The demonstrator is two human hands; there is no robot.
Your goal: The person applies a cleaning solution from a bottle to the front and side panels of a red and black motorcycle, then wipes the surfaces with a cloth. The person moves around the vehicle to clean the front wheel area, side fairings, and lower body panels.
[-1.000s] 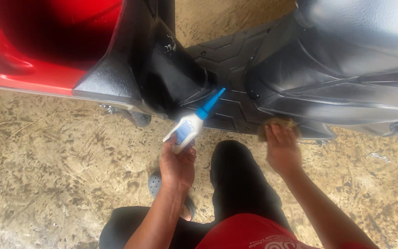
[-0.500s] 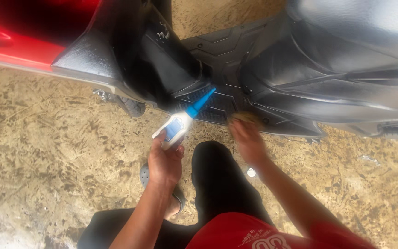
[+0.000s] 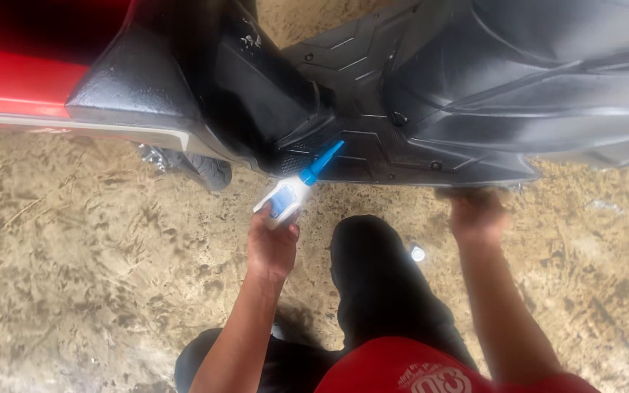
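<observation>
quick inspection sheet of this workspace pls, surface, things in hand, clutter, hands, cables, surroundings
surface: bare sandy ground
job's things: small white bottle with blue nozzle, tip at the black scooter footboard
clutter: small shiny round bit on the ground
grippers: left hand grips the bottle; right hand under the footboard edge, blurred
cables: nothing seen
surroundings: red scooter panel; person's dark trouser knee

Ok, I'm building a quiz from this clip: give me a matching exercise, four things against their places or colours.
Things:
1. left hand
2. right hand
3. squeeze bottle's nozzle
4. scooter's front panel

Places or colours:
a. red
b. at the lower edge of the black footboard
c. blue, pointing at the footboard
d. gripping the white squeeze bottle

Pairs: 1-d, 2-b, 3-c, 4-a
</observation>
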